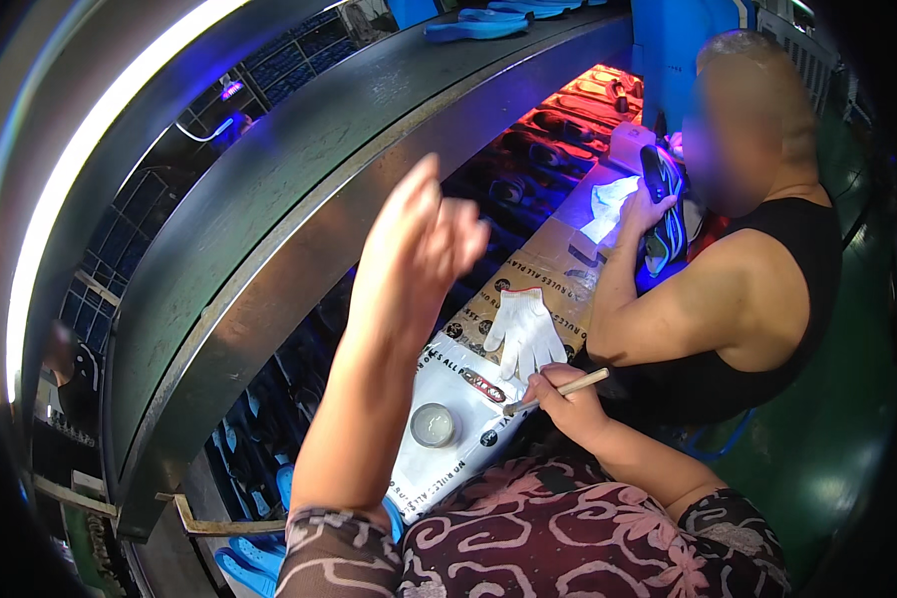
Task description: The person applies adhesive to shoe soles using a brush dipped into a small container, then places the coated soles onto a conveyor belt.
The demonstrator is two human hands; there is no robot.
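Observation:
My left hand [429, 227] is raised over the work surface near the conveyor's metal edge. Its index finger points up and the others are loosely bent; it is a little blurred, and I see nothing in it. In my right hand [568, 404] is a brush [583, 383] with a pale wooden handle, its tip pointing left and down. Left of the brush stands a small round pot [435, 426] with a whitish, translucent content. A white knitted glove [524, 332] lies just beyond my right hand. Beside it is a slim red object [483, 386].
A dark green conveyor belt [269, 189] curves along the left, with blue soles [476, 25] at its far end. At right, a co-worker [728, 289] holds a dark shoe [661, 214] under bluish light. Blue soles [249, 563] lie at lower left. Printed tape covers the bench [538, 284].

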